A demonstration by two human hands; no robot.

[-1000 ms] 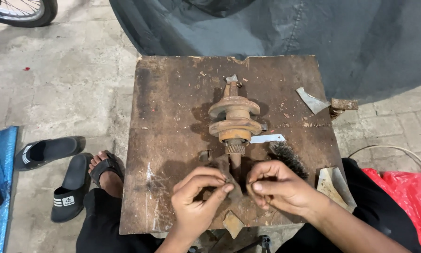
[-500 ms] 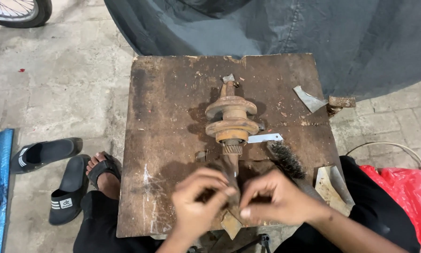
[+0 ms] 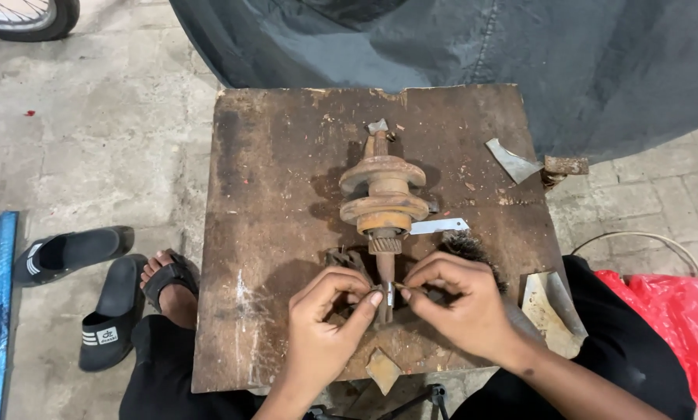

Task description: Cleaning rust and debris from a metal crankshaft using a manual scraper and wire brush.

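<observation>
1. I see my left hand (image 3: 326,327) and right hand (image 3: 462,307) pinched together on a small bright metal band (image 3: 389,294) that wraps the thin near end of a rusty shaft assembly (image 3: 384,206). Both hands are clenched on it, thumb and forefinger from each side.
2. The shaft is rough brown iron: two thick round flanges stacked beyond the grip, a toothed collar just past my fingertips, then a narrow stem under them.
3. It lies on a worn, stained wooden board (image 3: 279,194), scuffed pale in spots.
4. Just beyond my right knuckles sits a black bristly wire brush (image 3: 469,249); farther out lies a flat silvery strip (image 3: 439,226). A bent grey metal scrap (image 3: 512,162) lies well off to the right of the grip.
5. Behind my left fingers a dark, jagged metal piece (image 3: 345,258) is half hidden; I cannot tell what it is.
6. The band's full shape is covered by my fingers. My forearms are cut off at the bottom edge.
7. Compared with half a second ago, my fingertips have closed in tighter on the stem; the shaft lies where it did.
</observation>
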